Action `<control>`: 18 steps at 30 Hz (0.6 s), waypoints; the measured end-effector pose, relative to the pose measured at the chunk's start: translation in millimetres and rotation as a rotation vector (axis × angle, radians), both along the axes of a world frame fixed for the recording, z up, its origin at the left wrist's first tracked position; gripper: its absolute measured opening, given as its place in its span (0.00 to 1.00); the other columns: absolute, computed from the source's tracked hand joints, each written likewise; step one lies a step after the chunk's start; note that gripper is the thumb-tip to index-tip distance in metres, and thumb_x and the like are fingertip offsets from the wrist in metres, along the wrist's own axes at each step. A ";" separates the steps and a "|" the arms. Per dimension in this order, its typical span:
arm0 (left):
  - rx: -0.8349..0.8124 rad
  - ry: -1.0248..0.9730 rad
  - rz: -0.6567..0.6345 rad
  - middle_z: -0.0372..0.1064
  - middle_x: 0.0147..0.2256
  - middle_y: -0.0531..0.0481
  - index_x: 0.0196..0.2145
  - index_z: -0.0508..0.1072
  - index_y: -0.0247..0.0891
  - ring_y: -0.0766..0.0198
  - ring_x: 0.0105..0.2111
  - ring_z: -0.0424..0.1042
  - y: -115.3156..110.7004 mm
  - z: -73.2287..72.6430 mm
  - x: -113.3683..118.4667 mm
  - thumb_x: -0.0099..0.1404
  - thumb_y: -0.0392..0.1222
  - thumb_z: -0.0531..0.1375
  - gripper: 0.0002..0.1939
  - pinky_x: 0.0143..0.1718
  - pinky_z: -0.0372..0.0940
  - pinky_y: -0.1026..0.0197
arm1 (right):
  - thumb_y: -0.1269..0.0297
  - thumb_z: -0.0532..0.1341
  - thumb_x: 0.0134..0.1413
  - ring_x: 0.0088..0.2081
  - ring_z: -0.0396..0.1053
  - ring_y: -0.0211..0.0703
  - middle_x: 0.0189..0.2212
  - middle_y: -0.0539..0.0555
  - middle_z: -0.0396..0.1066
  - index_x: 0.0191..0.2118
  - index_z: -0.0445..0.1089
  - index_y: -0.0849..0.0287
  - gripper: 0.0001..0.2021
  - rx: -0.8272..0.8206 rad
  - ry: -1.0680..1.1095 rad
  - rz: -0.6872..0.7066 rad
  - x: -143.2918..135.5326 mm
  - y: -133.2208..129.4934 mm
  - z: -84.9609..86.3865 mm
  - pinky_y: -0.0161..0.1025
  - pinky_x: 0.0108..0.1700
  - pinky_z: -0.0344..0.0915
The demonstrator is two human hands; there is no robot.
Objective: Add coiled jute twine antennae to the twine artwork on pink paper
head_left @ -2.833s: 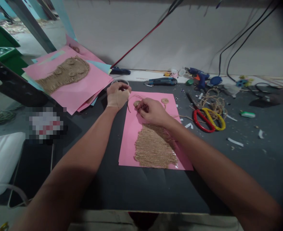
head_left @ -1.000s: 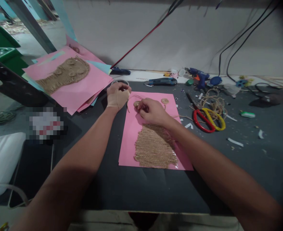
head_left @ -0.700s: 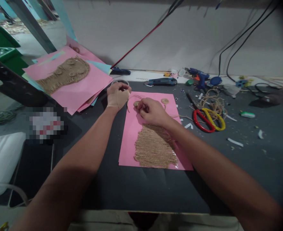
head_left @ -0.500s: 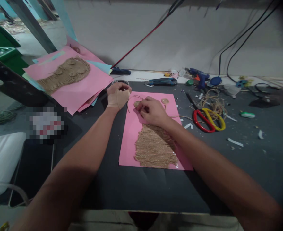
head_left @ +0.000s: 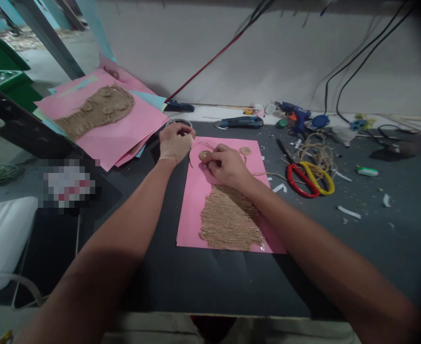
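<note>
A pink sheet [head_left: 192,210] lies on the dark table, with rows of brown twine [head_left: 232,220] across its lower part. Near its top are two round twine coils, one on the left [head_left: 204,155] and one on the right [head_left: 245,151]. My right hand [head_left: 226,165] is closed, its fingertips pinched at the left coil; what they hold is too small to make out. My left hand [head_left: 176,143] is closed beside the sheet's upper left corner, at a round ring-like object [head_left: 179,123]. Twine crosses its back, and its fingertips' contents are unclear.
Red-and-yellow scissors [head_left: 308,180] and tangled twine [head_left: 316,155] lie to the right among paper scraps. A blue cutter [head_left: 239,122] and a glue gun [head_left: 296,114] are at the back. Pink sheets [head_left: 139,119] with twine work are stacked at the left.
</note>
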State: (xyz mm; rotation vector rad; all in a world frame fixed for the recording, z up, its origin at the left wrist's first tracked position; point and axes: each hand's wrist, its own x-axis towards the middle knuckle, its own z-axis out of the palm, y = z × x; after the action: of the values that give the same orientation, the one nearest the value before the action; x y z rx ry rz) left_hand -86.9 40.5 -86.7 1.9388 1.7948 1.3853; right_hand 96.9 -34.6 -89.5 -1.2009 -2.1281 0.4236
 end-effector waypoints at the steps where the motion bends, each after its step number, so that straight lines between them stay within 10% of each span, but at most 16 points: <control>1: -0.003 -0.004 0.006 0.78 0.30 0.53 0.30 0.79 0.39 0.63 0.32 0.75 -0.6 0.6 0.1 0.59 0.37 0.66 0.01 0.42 0.68 0.57 | 0.75 0.59 0.56 0.36 0.70 0.45 0.36 0.55 0.72 0.39 0.84 0.54 0.16 -0.012 -0.004 -0.008 -0.2 -0.4 0.8 0.44 0.43 0.68; 18: -0.027 0.029 0.033 0.78 0.30 0.52 0.29 0.80 0.42 0.60 0.33 0.75 0.3 -0.1 0.0 0.60 0.39 0.66 0.02 0.43 0.69 0.58 | 0.77 0.60 0.52 0.35 0.71 0.42 0.37 0.55 0.78 0.39 0.84 0.58 0.16 -0.141 0.006 -0.011 1.4 -2.2 13.3 0.41 0.43 0.67</control>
State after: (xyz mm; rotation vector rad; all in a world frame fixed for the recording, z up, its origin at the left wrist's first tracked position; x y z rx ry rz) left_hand -86.9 40.8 -86.8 1.9339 1.8563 1.3424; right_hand 98.3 -36.8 -76.2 -1.2877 -2.1144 0.5802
